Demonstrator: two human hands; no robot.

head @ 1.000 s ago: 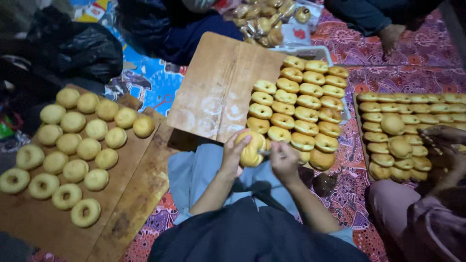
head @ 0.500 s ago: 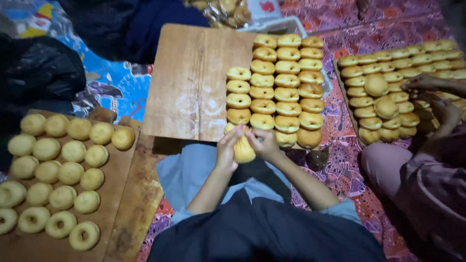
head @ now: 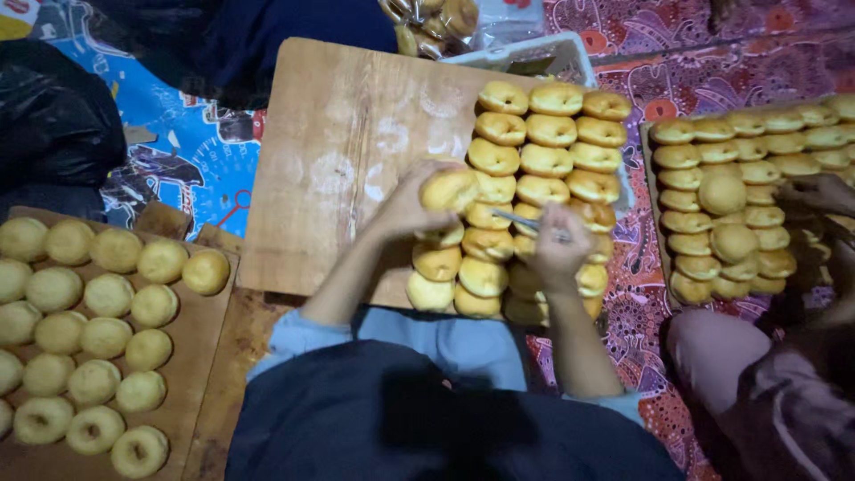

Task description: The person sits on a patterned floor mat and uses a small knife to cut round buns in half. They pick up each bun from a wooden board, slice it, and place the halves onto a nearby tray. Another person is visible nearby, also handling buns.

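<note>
— While the left hand grips a bun above the wooden board, what's the right hand doing?
— Fingers pinch a thin stick; clear bag lies beyond.

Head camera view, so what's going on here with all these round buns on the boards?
A seated person's left hand holds one golden bun above a wooden board where rows of similar buns are lined up. Their right hand grips a thin stick-like tool pointed toward the held bun. On the left, another board carries paler rounds. On the right, a second person's hand rests by a further tray of buns.
</note>
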